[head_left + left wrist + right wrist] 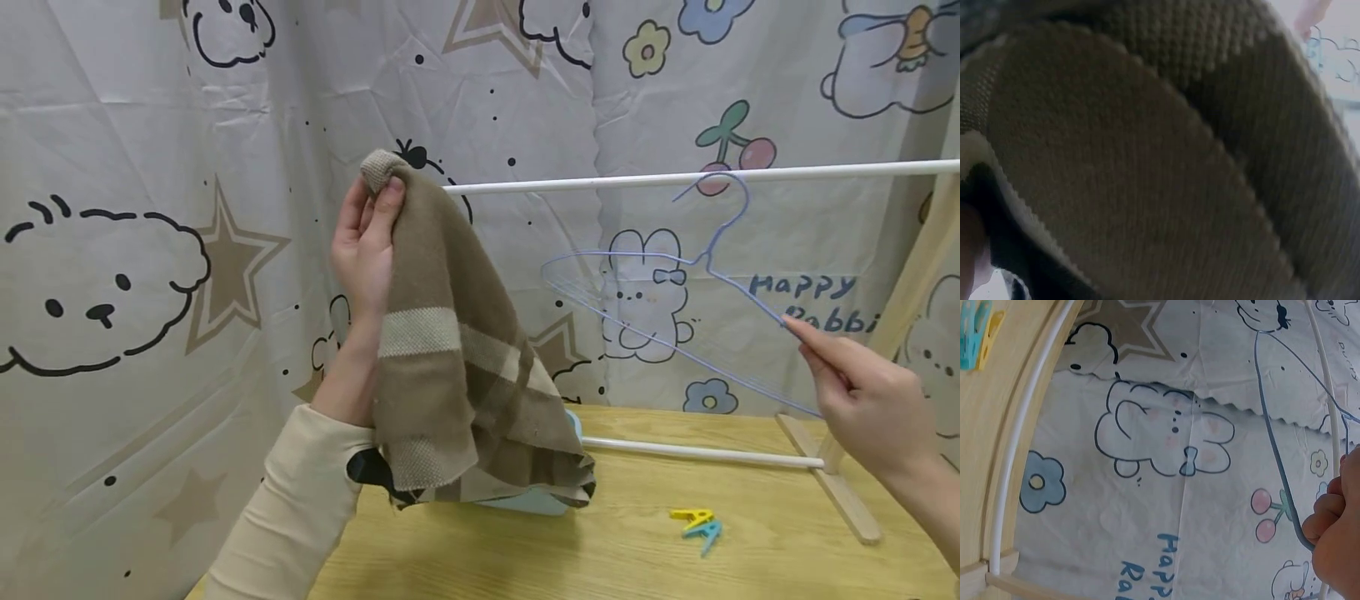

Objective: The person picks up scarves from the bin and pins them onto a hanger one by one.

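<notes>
A brown and cream checked cloth (427, 250), perhaps a scarf, hangs from my raised left hand (367, 242), which pinches its top edge between thumb and fingers. In the left wrist view the knitted cloth (1122, 162) fills nearly everything, so the fingertips there are hidden. My right hand (873, 400) grips a thin blue-violet clothes hanger (738, 287) by its right shoulder, with the hook pointing up in front of the white rail. The right wrist view shows the hanger's long bar (1270, 431) running down to the right hand (1338, 519). Nothing hangs on the hanger.
A white rail (637, 180) crosses the rack, carried by a wooden post (918, 267); a lower white bar (697, 452) joins its foot. A yellow clothespin (692, 517) and a blue clothespin (705, 533) lie on the wooden table. Behind the cloth stands a light-blue container (536, 502), mostly hidden.
</notes>
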Demonstrator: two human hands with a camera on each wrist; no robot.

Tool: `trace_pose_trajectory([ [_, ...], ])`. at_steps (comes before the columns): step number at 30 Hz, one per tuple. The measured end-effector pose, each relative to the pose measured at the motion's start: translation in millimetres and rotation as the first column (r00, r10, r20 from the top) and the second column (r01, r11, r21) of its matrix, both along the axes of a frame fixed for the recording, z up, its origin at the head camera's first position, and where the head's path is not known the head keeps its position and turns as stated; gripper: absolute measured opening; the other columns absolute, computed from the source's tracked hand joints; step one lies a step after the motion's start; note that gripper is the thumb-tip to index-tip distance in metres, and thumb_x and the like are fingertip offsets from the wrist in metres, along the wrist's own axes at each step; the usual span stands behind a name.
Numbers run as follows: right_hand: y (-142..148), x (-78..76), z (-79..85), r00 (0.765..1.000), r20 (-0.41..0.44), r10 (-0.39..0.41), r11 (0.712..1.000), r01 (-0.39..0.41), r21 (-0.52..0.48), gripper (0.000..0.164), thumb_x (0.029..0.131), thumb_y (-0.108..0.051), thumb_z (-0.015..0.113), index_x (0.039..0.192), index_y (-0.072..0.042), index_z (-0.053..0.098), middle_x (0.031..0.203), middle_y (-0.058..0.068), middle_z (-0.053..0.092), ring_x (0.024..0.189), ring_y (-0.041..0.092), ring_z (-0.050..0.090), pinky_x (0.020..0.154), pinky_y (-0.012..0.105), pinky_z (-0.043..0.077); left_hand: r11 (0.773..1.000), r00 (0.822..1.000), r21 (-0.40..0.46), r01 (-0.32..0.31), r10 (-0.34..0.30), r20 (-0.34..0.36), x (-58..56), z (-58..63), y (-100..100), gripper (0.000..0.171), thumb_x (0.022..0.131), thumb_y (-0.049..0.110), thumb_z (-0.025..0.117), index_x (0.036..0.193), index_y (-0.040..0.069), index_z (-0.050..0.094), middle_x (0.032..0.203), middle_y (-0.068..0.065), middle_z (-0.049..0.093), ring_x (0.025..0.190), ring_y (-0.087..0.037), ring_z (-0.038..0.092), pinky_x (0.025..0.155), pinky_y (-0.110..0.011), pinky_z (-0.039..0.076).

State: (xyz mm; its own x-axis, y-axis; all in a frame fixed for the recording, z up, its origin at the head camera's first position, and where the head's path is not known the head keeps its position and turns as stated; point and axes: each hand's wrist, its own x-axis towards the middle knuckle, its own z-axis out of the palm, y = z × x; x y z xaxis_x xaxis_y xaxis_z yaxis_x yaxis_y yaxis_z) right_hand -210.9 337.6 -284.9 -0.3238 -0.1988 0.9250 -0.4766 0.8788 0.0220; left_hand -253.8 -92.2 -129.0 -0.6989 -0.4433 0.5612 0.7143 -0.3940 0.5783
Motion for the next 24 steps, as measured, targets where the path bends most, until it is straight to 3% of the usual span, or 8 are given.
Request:
trace_pose_trajectory([
  [2,-6.3,-0.1,-3.1,0.999,0.014,0.042,0.999,-0.042,-0.003,0.029,0.099,-0.004,0.056,0.125,-0.003,0.068,0.078,0.013,0.067,0.061,-0.011,0.024,0.050,0.011,0.025,0.998,1.000,-0.069,0.002,-0.001,0.010,-0.5,-7.2,4.4,0.033,0.092,0.008,0.070,0.125,0.004,0.066,0.103,0.004,0.072,0.097,-0.007,0.065,0.095,-0.026,0.051],
  [5,-14.6,0.5,-7.6,0.995,0.035,0.093,0.996,-0.093,-0.006,0.030,0.103,-0.016,0.052,0.125,-0.003,0.068,0.083,0.011,0.069,0.062,-0.012,0.025,0.051,0.010,0.028,0.987,1.000,-0.159,0.011,-0.009,0.012,-3.2,-20.4,12.9,0.034,0.091,0.006,0.071,0.125,0.004,0.066,0.108,0.000,0.072,0.099,-0.007,0.065,0.095,-0.028,0.052],
  [9,-25.6,-0.6,-10.8,0.987,0.021,0.160,0.987,-0.160,-0.015,0.049,0.106,-0.040,0.041,0.122,-0.003,0.070,0.074,0.001,0.061,0.062,-0.012,0.026,0.052,0.007,0.028,0.979,1.000,-0.204,0.030,-0.028,0.014,-7.3,-38.0,25.2,0.032,0.088,0.003,0.073,0.120,0.003,0.068,0.113,-0.007,0.071,0.100,-0.009,0.065,0.091,-0.026,0.053],
  [15,-43.2,-3.3,-17.3,0.973,-0.013,0.232,0.972,-0.233,-0.038,0.053,0.105,-0.046,0.042,0.117,-0.003,0.073,0.071,-0.001,0.061,0.062,-0.011,0.030,0.053,0.006,0.028,0.958,0.995,-0.270,0.096,-0.093,0.025,-11.0,-64.3,40.6,0.032,0.087,0.003,0.074,0.118,0.002,0.068,0.113,-0.003,0.070,0.098,-0.009,0.066,0.085,-0.023,0.055],
  [20,-56.8,-2.4,-23.8,0.957,-0.015,0.288,0.955,-0.289,-0.072,0.044,0.104,-0.037,0.049,0.115,-0.002,0.073,0.069,-0.004,0.058,0.061,-0.010,0.032,0.053,0.008,0.028,0.914,0.983,-0.366,0.177,-0.180,0.026,-10.1,-87.7,54.3,0.032,0.087,0.003,0.075,0.118,0.002,0.068,0.113,-0.005,0.070,0.098,-0.010,0.068,0.082,-0.024,0.056],
  [24,-67.1,-0.9,-26.6,0.937,-0.019,0.348,0.931,-0.348,-0.108,0.034,0.103,-0.027,0.056,0.114,0.000,0.073,0.072,-0.004,0.059,0.060,-0.009,0.034,0.053,0.008,0.029,0.851,0.988,-0.505,0.145,-0.154,0.024,-8.5,-106.5,63.2,0.030,0.086,0.006,0.077,0.115,0.005,0.070,0.111,-0.008,0.071,0.085,-0.006,0.068,0.073,-0.021,0.055],
])
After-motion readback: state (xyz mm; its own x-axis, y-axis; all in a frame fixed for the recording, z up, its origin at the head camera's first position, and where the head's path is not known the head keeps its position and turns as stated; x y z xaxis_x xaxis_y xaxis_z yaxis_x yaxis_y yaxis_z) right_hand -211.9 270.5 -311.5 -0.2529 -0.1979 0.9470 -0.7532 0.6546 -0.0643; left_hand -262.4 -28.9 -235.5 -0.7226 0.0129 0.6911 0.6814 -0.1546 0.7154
